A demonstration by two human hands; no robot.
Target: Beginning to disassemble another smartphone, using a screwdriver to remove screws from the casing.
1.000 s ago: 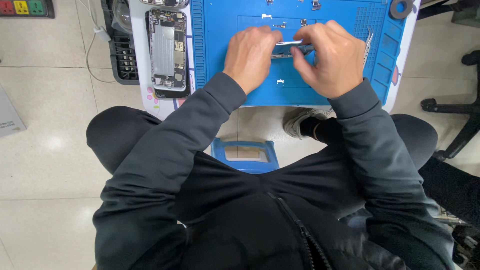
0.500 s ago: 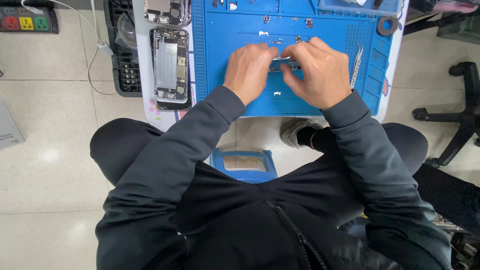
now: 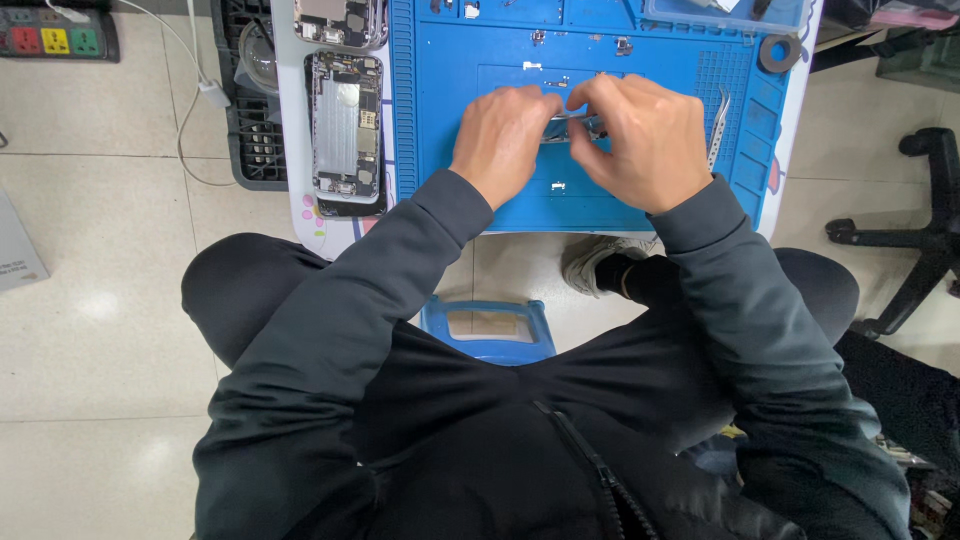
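Both hands work close together over the blue repair mat [image 3: 450, 150] that covers the counter. Left hand [image 3: 500, 140] is curled, with its fingers pressed together on the left end of a small metal part [image 3: 572, 127], and the right hand [image 3: 640, 140] is curled in the same way and pinches the right end of it. This part is thin, grey and shiny, it stays just above the middle of the mat between the two hands, and most of it is hidden by the fingers, so I cannot tell exactly what kind of part it is. On the mat, near the hands, some very small pieces lie, one of them a little below the hands. To the right of the right hand, metal tweezers [image 3: 717, 130] lie on the ribbed side of the mat, and farther up in the corner a dark roll of tape [image 3: 778, 52] rests. To the left of the mat an opened phone body [image 3: 345, 125] lies on the white edge of the counter, with its inner parts showing, and a second opened phone [image 3: 340, 20] is above it, partly cut by the frame. Beside them a black plastic crate [image 3: 250, 150] stands on the tiled floor, and a power strip [image 3: 55, 40] with coloured switches lies far to the left. Under the counter, a blue stool [image 3: 490, 330] shows between the knees of the person.
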